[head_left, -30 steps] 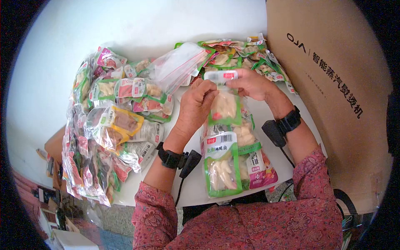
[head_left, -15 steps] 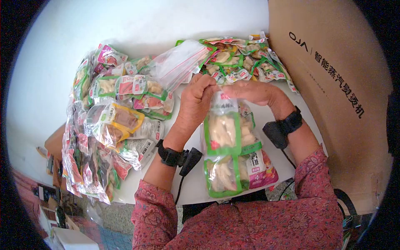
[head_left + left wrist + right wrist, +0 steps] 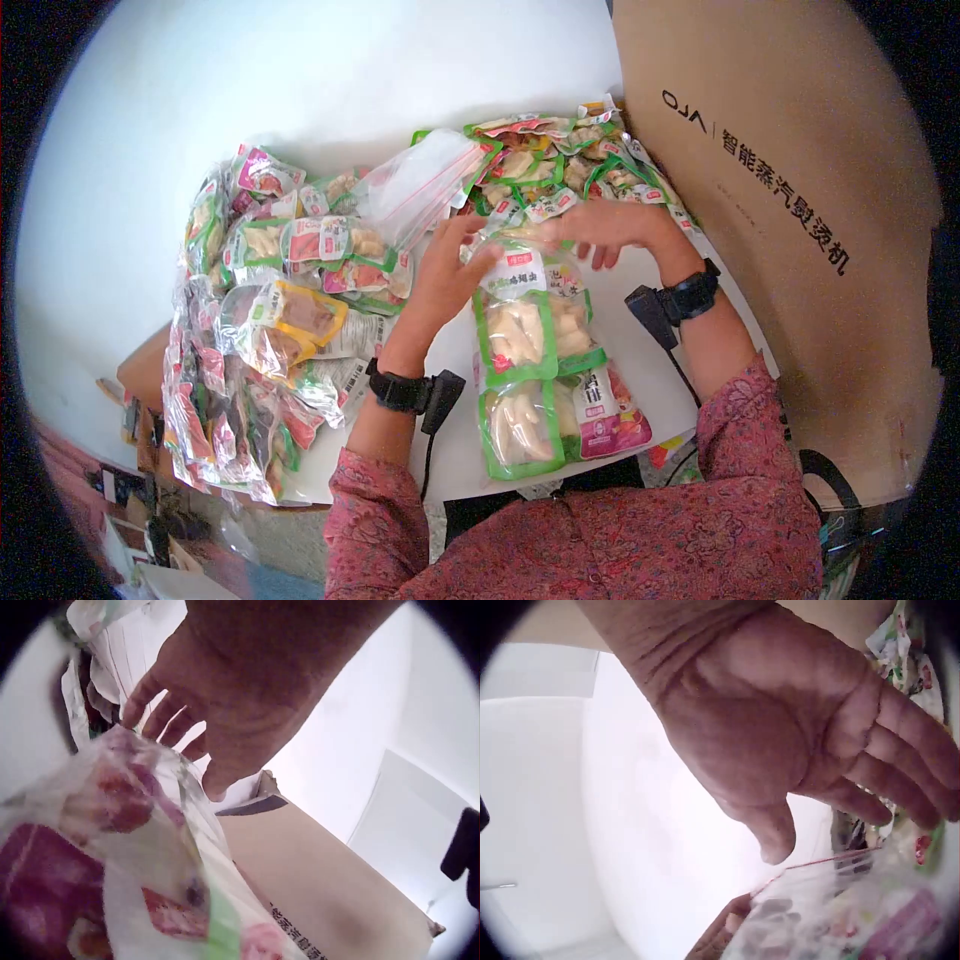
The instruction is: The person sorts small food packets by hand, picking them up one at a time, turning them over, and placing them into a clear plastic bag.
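A clear zip bag (image 3: 518,423) lies on the white table before me, filled with food packets, several green-edged with pale pieces and one purple. By the left of the bag's upper end is my left hand (image 3: 440,275), its fingers parted; in the left wrist view the fingers (image 3: 174,724) reach past the bag's edge. Over the upper right of the bag my right hand (image 3: 612,228) is spread, slightly blurred. The right wrist view shows its palm (image 3: 742,735) bare, and the bag's red zip line (image 3: 817,862) runs below the thumb.
Left of the bag, filled packet bags (image 3: 270,330) are heaped up to the table's edge. Flat zip bags (image 3: 425,185) with red lines lie at the back middle. Loose packets (image 3: 545,165) are piled at the back right. A tall cardboard box (image 3: 760,300) stands along the right side.
One second ago the right hand held a packet at the bag's mouth; it has since slid down inside. Both hands, close together half a second ago, have moved apart and loosened their fingers.
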Demonstrator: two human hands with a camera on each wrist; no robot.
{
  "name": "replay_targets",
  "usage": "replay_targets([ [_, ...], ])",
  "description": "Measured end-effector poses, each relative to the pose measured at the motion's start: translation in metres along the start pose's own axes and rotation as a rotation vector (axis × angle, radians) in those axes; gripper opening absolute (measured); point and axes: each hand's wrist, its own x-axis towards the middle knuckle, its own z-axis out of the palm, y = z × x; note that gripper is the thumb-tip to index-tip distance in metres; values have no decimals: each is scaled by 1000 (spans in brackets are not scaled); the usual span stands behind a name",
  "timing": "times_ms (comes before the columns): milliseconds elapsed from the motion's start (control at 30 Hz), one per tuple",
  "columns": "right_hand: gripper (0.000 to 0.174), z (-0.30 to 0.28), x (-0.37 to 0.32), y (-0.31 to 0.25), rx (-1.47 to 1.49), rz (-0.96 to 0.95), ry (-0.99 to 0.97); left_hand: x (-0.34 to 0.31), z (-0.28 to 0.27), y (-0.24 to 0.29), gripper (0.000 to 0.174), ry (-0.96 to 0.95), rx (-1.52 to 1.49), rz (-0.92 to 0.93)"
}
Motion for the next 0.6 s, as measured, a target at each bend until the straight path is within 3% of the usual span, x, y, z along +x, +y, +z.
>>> replay_targets([
  [33, 76, 3, 2, 6, 90, 4, -48, -1, -3, -9, 32, -26, 17, 1],
  [100, 71, 4, 1, 11, 157, -67, -124, -6, -11, -10, 40, -49, 52, 0],
  [167, 65, 6, 1, 14, 221, -136, -218, -16, -23, 7, 54, -223, -233, -512],
  [233, 52, 6, 4, 21, 187, -282, -250, -25, -31, 3, 58, -295, -264, -607],
  [300, 43, 10, 12, 20, 95, -284, -275, -32, -37, -1, 61, -371, -298, -695],
  [367, 34, 14, 20, 21, 3, -283, -295, -38, -38, -4, 60, -430, -500, -920],
  [500, 26, 16, 15, 8, 55, -469, -126, -56, -29, -8, 61, -324, -750, -828],
  [567, 25, 18, 1, -7, 33, -552, -73, -61, -27, 5, 60, -289, -1097, -623],
  [600, 24, 22, -9, -16, 63, -624, 19, -63, -28, 13, 60, -264, -1090, -617],
])
